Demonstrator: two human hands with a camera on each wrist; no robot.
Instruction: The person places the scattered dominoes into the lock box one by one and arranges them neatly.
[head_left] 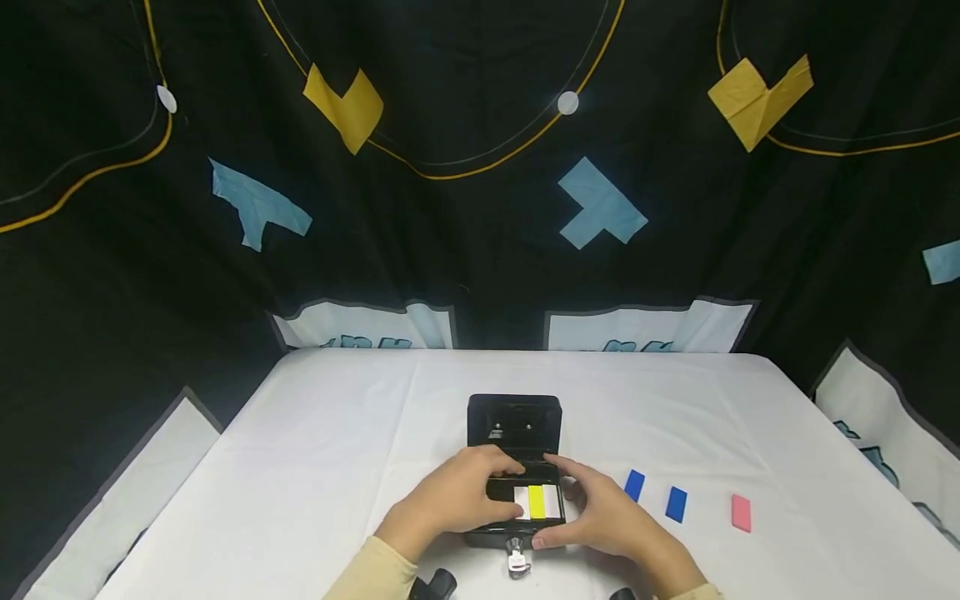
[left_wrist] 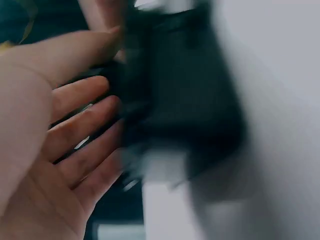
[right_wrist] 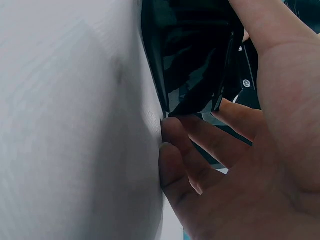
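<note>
A small black metal cash box (head_left: 497, 538) stands on the white table with its lid (head_left: 513, 408) raised. A silver padlock (head_left: 517, 560) hangs at its front. White tiles (head_left: 551, 500) and a yellow tile (head_left: 536, 502) lie side by side inside. My left hand (head_left: 457, 492) reaches over the box's left part, thumb by the leftmost white tile and fingers extended. My right hand (head_left: 603, 512) holds the box's right side, thumb at the front and fingers toward the back. The left wrist view is blurred; in the right wrist view, the fingers (right_wrist: 175, 165) lie along the box's side.
Two blue tiles, one a blue tile (head_left: 677, 504) lying flat, and a pink tile (head_left: 742, 512) lie on the table right of the box. A dark patterned curtain (head_left: 465, 250) hangs behind the table (head_left: 337, 433). Dark rounded objects (head_left: 442, 582) show near my wrists.
</note>
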